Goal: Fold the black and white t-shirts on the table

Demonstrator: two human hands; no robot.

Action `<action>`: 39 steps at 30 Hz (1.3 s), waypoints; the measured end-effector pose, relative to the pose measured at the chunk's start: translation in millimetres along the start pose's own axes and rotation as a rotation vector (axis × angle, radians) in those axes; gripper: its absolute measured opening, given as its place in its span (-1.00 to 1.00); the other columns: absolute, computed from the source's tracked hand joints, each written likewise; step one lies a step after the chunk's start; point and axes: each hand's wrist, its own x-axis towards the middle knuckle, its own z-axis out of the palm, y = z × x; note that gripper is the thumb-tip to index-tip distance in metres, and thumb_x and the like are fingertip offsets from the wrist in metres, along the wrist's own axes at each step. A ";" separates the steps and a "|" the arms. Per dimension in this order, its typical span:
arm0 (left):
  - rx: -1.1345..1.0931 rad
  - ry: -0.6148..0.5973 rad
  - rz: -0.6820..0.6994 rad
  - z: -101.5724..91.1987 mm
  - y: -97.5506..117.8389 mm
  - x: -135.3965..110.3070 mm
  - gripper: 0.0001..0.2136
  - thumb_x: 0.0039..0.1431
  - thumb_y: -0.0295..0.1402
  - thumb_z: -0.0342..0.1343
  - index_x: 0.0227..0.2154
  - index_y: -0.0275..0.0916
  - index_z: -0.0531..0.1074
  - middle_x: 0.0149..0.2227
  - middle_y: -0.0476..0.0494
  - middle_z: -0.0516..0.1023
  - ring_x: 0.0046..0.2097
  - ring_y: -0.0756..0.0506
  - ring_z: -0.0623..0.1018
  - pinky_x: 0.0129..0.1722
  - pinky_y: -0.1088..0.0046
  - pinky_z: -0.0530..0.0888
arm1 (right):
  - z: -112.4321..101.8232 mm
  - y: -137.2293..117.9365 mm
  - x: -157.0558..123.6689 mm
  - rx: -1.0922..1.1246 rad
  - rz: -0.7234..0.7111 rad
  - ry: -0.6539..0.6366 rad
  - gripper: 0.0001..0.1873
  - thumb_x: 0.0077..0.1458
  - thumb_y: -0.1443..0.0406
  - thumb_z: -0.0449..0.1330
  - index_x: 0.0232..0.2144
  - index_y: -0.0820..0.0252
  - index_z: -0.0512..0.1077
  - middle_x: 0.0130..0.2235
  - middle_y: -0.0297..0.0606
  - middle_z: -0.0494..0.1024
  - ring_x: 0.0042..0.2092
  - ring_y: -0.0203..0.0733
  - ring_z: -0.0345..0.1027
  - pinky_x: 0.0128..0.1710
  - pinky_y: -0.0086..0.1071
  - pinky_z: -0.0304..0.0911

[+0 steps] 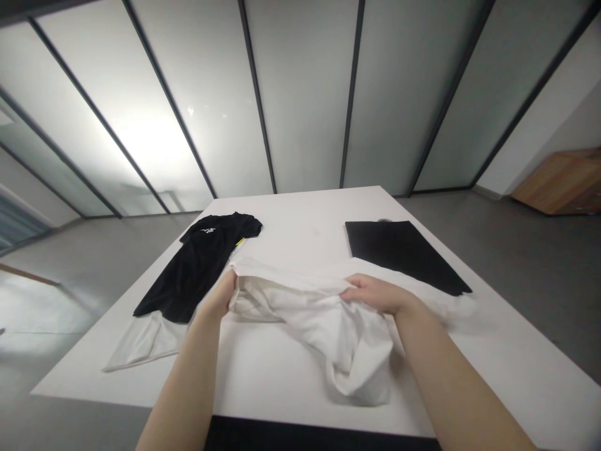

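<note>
One left hand (216,295), one right hand (380,294), two bare forearms (188,388), one crumpled white cloth (323,338), one flat white cloth (145,341), one black T-shirt (197,269), one black rectangle (404,254), one table (291,213), one wooden cabinet (561,185).

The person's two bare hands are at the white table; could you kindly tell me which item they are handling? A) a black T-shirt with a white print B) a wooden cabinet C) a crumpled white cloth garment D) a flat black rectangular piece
C: the left hand and the right hand both touch the crumpled white cloth garment.
</note>
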 end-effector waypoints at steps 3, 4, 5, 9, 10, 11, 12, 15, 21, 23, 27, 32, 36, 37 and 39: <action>0.047 -0.378 -0.151 -39.2 -3.7 -12.1 -0.39 -0.15 0.07 0.48 -0.09 -0.21 0.63 -0.16 -0.33 0.73 -0.06 -0.42 0.70 -0.14 0.10 0.65 | -15.2 3.8 4.2 0.325 -0.117 0.400 -0.57 0.11 -0.03 0.33 -0.16 0.16 0.59 -0.19 -0.08 0.73 -0.12 0.13 0.64 -0.15 -0.11 0.54; 0.022 -0.403 -0.121 -48.2 -5.5 -16.1 -0.31 -0.32 0.06 0.54 -0.10 -0.22 0.64 -0.15 -0.34 0.73 -0.07 -0.45 0.70 -0.14 0.11 0.65 | -17.8 3.3 5.6 0.408 -0.144 0.482 -0.51 0.16 -0.09 0.26 -0.11 0.16 0.58 -0.18 -0.05 0.73 -0.08 0.18 0.64 -0.13 -0.06 0.55; -0.024 -0.371 -0.064 -53.9 -7.3 -19.1 -0.24 -0.45 0.05 0.57 -0.11 -0.23 0.64 -0.13 -0.34 0.73 -0.08 -0.46 0.70 -0.13 0.11 0.65 | -18.6 2.4 7.3 0.461 -0.151 0.527 -0.46 0.21 -0.13 0.19 -0.07 0.17 0.57 -0.17 -0.03 0.73 -0.05 0.21 0.63 -0.11 -0.02 0.56; -0.253 -0.035 0.165 -47.0 -9.7 -13.0 -0.16 -0.24 0.09 0.45 0.14 -0.24 0.53 -0.01 -0.33 0.69 -0.03 -0.42 0.69 -0.03 0.11 0.64 | -6.3 -0.6 17.0 0.496 -0.112 0.458 -0.41 0.27 -0.15 0.10 0.05 0.15 0.53 -0.13 -0.03 0.72 0.00 0.22 0.62 -0.03 0.04 0.55; -0.259 0.029 0.186 -41.7 -9.3 -6.8 -0.18 -0.10 0.04 0.40 0.23 -0.21 0.45 0.03 -0.33 0.67 -0.01 -0.39 0.69 0.00 0.11 0.63 | -1.3 -0.2 19.6 0.487 -0.124 0.432 -0.45 0.26 -0.11 0.15 0.07 0.11 0.51 -0.11 -0.07 0.72 0.00 0.19 0.62 -0.01 0.02 0.55; -0.231 0.097 0.204 -36.5 -9.0 0.4 -0.20 0.00 -0.04 0.35 0.31 -0.18 0.36 0.07 -0.33 0.65 0.01 -0.34 0.68 0.03 0.11 0.61 | 3.8 0.6 22.0 0.476 -0.134 0.405 -0.50 0.24 -0.05 0.21 0.09 0.07 0.50 -0.09 -0.11 0.72 -0.01 0.16 0.62 0.01 0.00 0.54; -0.165 0.186 0.222 -31.9 -9.1 7.9 -0.22 0.05 -0.13 0.32 0.36 -0.15 0.28 0.10 -0.33 0.63 0.02 -0.29 0.67 0.05 0.12 0.60 | 8.9 1.8 24.2 0.467 -0.135 0.373 -0.53 0.20 0.02 0.27 0.10 0.04 0.50 -0.08 -0.15 0.72 -0.02 0.13 0.62 0.02 -0.02 0.54; 0.162 0.512 0.301 -18.8 -12.5 23.5 -0.33 0.11 -0.30 0.25 0.32 -0.15 0.29 0.11 -0.35 0.58 -0.01 -0.18 0.65 0.03 0.20 0.58 | 25.3 6.6 29.9 0.446 -0.057 0.233 -0.54 0.11 0.16 0.38 0.07 0.03 0.52 -0.05 -0.17 0.72 -0.04 0.05 0.63 0.07 -0.08 0.51; 0.039 -0.226 -0.013 35.4 -23.6 -0.7 -0.43 0.25 0.22 0.09 -0.06 -0.25 0.51 -0.28 -0.22 0.62 -0.34 -0.14 0.62 -0.37 0.36 0.56 | 74.2 9.7 33.0 0.368 -0.074 -0.048 -0.43 0.02 0.06 0.47 0.06 0.11 0.56 -0.09 -0.19 0.70 -0.15 -0.08 0.59 -0.10 -0.26 0.47; -0.033 -0.604 -0.324 53.9 -28.1 -16.4 -0.20 0.17 0.44 -0.06 -0.10 -0.29 0.54 -0.29 -0.32 0.66 -0.31 -0.24 0.66 -0.38 0.28 0.58 | 88.3 5.6 28.6 0.275 -0.142 -0.263 -0.42 -0.01 0.01 0.48 0.02 0.14 0.58 -0.12 -0.23 0.68 -0.19 -0.13 0.54 -0.17 -0.34 0.43; -0.054 -0.759 -0.487 70.8 -37.8 -37.3 -0.30 0.07 0.34 0.24 -0.14 -0.29 0.60 -0.23 -0.34 0.71 -0.16 -0.31 0.70 -0.19 0.21 0.61 | 101.6 -5.9 17.0 -0.088 -0.178 -0.733 -0.59 0.05 0.06 0.44 -0.10 0.12 0.64 -0.24 -0.36 0.64 -0.22 -0.17 0.49 -0.17 -0.38 0.39; -0.205 -0.456 -0.284 65.8 -30.7 -27.7 -0.54 0.13 -0.02 0.42 -0.07 -0.28 0.59 -0.11 -0.36 0.72 -0.06 -0.30 0.70 -0.03 0.15 0.61 | 97.2 -4.3 15.9 -0.217 -0.295 -0.516 -0.39 0.03 0.08 0.46 0.12 0.09 0.58 0.03 -0.24 0.64 0.05 0.03 0.50 0.07 -0.23 0.39; -0.463 0.008 -0.002 40.6 2.3 -6.1 -0.52 0.29 0.08 0.21 0.01 -0.22 0.58 -0.01 -0.31 0.70 0.11 -0.32 0.65 0.07 0.11 0.61 | 82.9 9.2 29.7 -0.164 -0.296 0.103 -0.31 0.18 0.11 0.34 0.32 0.05 0.39 0.18 -0.10 0.56 0.16 0.04 0.45 0.19 -0.09 0.33; -0.514 0.093 0.079 31.4 12.2 -4.2 -0.50 0.33 0.12 0.14 0.04 -0.19 0.58 0.03 -0.28 0.69 0.15 -0.31 0.62 0.11 0.10 0.59 | 78.6 12.7 33.7 -0.218 -0.281 0.229 -0.35 0.21 0.11 0.31 0.31 0.04 0.39 0.16 -0.10 0.57 0.15 0.04 0.46 0.20 -0.06 0.32; -0.568 0.216 0.256 13.0 31.2 -8.0 -0.47 0.37 0.17 0.04 0.09 -0.12 0.56 0.10 -0.21 0.67 0.23 -0.29 0.57 0.19 0.10 0.55 | 71.0 19.3 40.5 -0.382 -0.264 0.387 -0.37 0.22 0.08 0.29 0.30 0.05 0.40 0.17 -0.07 0.56 0.20 0.10 0.41 0.27 0.04 0.23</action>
